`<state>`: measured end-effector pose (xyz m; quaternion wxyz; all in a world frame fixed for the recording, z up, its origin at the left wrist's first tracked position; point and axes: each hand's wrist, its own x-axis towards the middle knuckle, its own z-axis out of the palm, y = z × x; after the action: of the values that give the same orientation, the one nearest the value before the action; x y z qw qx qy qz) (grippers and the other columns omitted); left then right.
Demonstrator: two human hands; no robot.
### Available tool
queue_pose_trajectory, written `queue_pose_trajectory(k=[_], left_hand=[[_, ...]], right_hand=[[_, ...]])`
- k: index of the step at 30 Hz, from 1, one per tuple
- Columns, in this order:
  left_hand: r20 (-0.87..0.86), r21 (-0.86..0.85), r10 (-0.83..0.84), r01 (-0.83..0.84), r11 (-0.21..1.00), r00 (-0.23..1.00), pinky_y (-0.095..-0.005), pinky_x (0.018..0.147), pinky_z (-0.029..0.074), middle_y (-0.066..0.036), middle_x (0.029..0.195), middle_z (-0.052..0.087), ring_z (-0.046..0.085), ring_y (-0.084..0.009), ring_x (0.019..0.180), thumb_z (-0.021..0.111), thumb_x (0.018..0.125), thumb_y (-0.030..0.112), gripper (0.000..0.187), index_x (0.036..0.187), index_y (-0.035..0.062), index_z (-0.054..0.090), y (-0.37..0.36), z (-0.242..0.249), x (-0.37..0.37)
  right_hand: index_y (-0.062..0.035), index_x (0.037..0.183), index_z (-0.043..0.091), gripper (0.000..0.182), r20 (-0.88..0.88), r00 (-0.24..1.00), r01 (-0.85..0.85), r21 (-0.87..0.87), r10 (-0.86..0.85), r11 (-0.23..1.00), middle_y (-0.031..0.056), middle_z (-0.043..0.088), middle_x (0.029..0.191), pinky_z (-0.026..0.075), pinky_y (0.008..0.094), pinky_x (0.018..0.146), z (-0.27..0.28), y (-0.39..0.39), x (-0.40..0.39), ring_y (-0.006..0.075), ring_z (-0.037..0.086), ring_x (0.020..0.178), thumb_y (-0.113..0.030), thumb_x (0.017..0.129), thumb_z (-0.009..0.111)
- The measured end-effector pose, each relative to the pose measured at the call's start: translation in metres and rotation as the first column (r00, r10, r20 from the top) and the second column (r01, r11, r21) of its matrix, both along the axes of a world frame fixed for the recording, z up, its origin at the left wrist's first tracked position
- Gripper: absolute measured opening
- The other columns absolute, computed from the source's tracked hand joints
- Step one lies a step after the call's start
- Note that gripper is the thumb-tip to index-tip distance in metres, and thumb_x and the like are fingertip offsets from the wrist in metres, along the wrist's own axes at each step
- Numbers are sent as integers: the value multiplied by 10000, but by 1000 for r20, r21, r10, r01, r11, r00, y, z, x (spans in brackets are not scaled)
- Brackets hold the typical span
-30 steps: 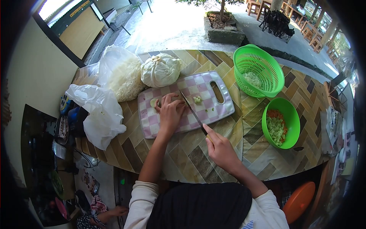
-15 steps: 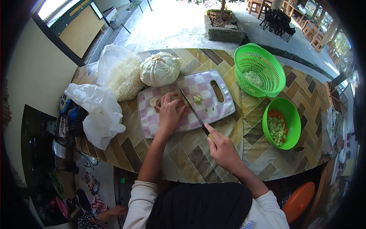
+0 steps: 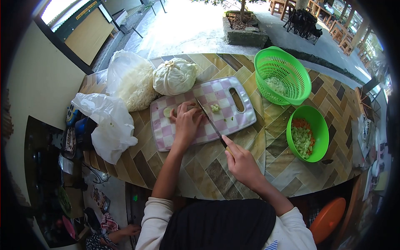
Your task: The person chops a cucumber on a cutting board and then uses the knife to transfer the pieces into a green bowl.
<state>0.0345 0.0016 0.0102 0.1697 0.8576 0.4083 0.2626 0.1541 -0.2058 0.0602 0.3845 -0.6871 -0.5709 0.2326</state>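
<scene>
My right hand is wrapped round the handle of a knife, whose blade lies slanted over the pink and white checkered cutting board. Left of the blade, my left hand presses down on the board with bent fingers; whatever is under them is hidden. A pale round vegetable piece sits at that hand's left side. Small chopped green pieces lie right of the blade.
Behind the board stands a cabbage, beside a bag of pale shreds and a white plastic bag. At right are a green colander and a green bowl with chopped vegetables. Another person's arm shows at lower left.
My hands and the knife have barely moved. The view has shifted very slightly.
</scene>
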Motion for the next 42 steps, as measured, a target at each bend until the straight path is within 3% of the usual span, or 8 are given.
queue_pose_trajectory(k=[17,23,29,32,35,39,42], left_hand=[[46,-13,15,-14,1000,999,-524,1098,214,-25,1172,626,537,-234,1209,736,814,160,123,922,102,751,3,-6,2],[17,20,31,-31,999,999,-518,1092,231,-19,1173,625,545,-237,1202,746,815,171,131,925,98,747,0,1,4],[84,16,16,-18,1000,996,-518,1096,226,-18,1162,622,544,-238,1197,746,820,189,150,951,115,748,0,-5,7],[89,39,10,-14,999,996,-513,1094,224,-30,1149,623,552,-238,1181,727,843,205,149,968,125,744,-3,0,10],[137,48,27,-34,998,990,-522,1097,206,-25,1148,616,545,-226,1175,697,870,222,156,996,134,726,-1,3,9],[169,51,4,-13,999,986,-534,1108,176,-24,1148,610,535,-224,1187,671,893,247,172,1015,129,700,-2,14,0],[28,140,-106,101,985,994,-537,1116,157,-32,1172,595,509,-226,1228,660,902,267,189,1016,121,697,-2,21,-8]], right_hand=[[-33,1462,398,523,54,998,-5,-87,10,996,249,604,871,504,499,713,-13,9,-9,432,626,782,-95,958,525],[-36,1453,410,524,12,1000,1,-15,0,1000,259,608,865,499,494,711,-18,4,-3,423,630,792,-61,942,526],[-20,1401,470,477,-231,972,18,-113,-44,993,276,634,889,490,484,703,4,-2,19,406,644,803,-84,935,550],[-33,1390,488,467,-207,975,74,-43,-82,996,256,641,862,496,470,686,5,-2,17,409,648,774,-103,935,564],[-57,1388,499,465,-23,997,70,130,-67,989,214,642,865,507,464,670,-8,-3,18,408,644,726,-123,934,572],[-93,1385,517,467,245,968,41,71,-57,997,149,609,860,534,453,635,-11,-8,16,374,643,669,-160,929,595],[-121,1382,528,466,342,939,33,-11,-28,999,122,575,844,545,441,600,-5,-8,13,341,648,659,-169,925,603]])
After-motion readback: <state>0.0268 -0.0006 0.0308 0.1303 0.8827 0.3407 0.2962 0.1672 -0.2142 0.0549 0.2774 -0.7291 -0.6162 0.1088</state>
